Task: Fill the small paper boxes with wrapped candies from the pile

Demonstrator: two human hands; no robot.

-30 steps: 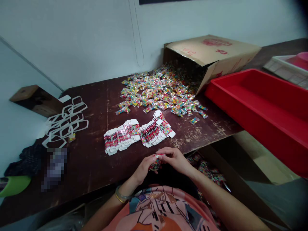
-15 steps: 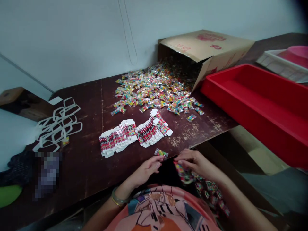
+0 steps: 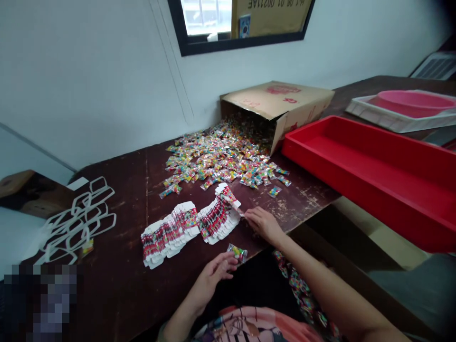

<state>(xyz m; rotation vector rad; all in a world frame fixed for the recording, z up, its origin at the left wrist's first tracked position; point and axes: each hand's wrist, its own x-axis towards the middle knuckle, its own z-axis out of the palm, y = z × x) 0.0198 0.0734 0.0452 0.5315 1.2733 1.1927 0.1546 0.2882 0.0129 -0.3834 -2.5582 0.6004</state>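
Observation:
My right hand (image 3: 264, 224) reaches to the near end of a fanned row of flat printed cartons (image 3: 219, 216), its fingers closed on the edge of the end carton. A second row of flat cartons (image 3: 170, 233), red and white, lies to its left. My left hand (image 3: 215, 271) rests at the table's front edge with loosely curved fingers apart. Beside its fingertips is a clear packet of colourful candies (image 3: 238, 253); whether they touch it I cannot tell. Several small printed boxes (image 3: 301, 287) lie below my right forearm, partly hidden by it.
A heap of candy packets (image 3: 221, 156) spills from a cardboard box (image 3: 278, 99) at the back. A red tray (image 3: 356, 166) stands at right, with a pink basin (image 3: 416, 102) behind it. White plastic frames (image 3: 80, 223) lie at left.
My right hand has moved up from my lap to the carton row and no longer holds the printed box. My left hand stays by the packet. The head view has tilted up.

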